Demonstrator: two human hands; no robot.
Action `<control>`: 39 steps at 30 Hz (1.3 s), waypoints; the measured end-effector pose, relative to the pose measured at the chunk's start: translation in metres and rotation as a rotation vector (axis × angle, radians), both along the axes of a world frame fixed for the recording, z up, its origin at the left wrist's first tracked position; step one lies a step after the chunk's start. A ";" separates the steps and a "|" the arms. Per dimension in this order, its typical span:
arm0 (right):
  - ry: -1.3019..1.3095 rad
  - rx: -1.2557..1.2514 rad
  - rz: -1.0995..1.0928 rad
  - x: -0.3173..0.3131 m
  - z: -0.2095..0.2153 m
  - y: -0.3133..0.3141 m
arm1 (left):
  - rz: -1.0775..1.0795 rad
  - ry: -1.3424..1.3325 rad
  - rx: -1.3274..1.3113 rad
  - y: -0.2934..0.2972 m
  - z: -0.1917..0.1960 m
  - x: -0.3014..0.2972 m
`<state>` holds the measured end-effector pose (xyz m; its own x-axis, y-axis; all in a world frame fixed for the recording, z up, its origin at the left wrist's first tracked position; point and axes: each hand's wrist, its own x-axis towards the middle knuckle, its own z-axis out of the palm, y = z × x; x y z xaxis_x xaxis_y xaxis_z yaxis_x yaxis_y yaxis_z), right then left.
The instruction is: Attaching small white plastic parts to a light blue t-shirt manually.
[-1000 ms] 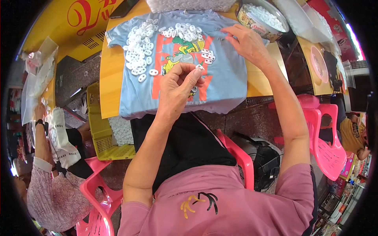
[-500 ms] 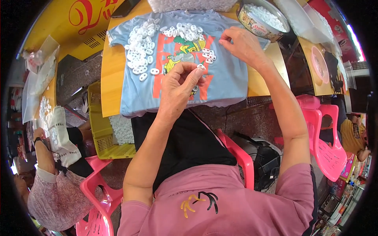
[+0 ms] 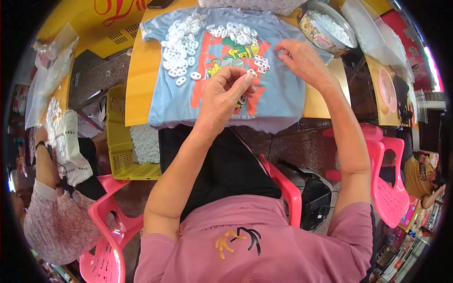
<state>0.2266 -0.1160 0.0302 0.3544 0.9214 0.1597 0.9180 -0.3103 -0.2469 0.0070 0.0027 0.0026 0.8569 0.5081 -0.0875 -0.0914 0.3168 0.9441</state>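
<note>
My left hand [image 3: 226, 94] is closed in a pinch over the front of a light blue T-shirt [image 3: 283, 111]. Between its thumb and forefinger is a small white oval piece with two holes [image 3: 251, 73]. To the right, my right hand [image 3: 304, 61] hovers by the shirt's sleeve, its fingers loosely bent and apart, nothing visible in them. A small cluster of white two-hole pieces [image 3: 262, 64] lies between the hands. Many more sit in a left heap [image 3: 177, 59] and a far heap [image 3: 236, 33]. One lone piece [image 3: 196, 75] rests beside the left heap.
A round tin [image 3: 328, 30] full of white pieces stands far right on the wooden table [image 3: 137, 89]. Left below is a yellow crate [image 3: 118, 151] with white pieces. Pink chairs [image 3: 387, 179] flank me. Another person's arm [image 3: 45, 162] works at the far left.
The whole view has shifted slightly, with the table things now a little higher and further right. My left hand keeps its pinch on the white piece; my right hand stays near the sleeve.
</note>
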 end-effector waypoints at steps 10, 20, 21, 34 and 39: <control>0.664 0.309 -0.172 -0.046 0.009 -0.012 | 0.021 -0.050 0.001 -0.002 0.001 0.001; 1.227 0.539 -0.125 -0.094 -0.006 -0.001 | 0.043 -0.056 0.092 -0.006 -0.002 0.001; 1.229 0.537 -0.127 -0.095 -0.007 -0.001 | 0.045 -0.074 0.100 -0.006 -0.003 0.001; 1.219 0.560 -0.174 -0.102 -0.009 0.000 | 0.044 -0.060 0.118 -0.005 -0.002 0.000; 1.151 0.564 -0.176 -0.105 -0.009 0.002 | 0.056 -0.072 0.114 -0.006 -0.003 0.000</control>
<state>0.1219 -0.1142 0.0207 0.6556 0.7544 0.0328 0.0489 0.0009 -0.9988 0.0069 -0.0029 -0.0002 0.8290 0.5582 0.0347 -0.1750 0.2000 0.9640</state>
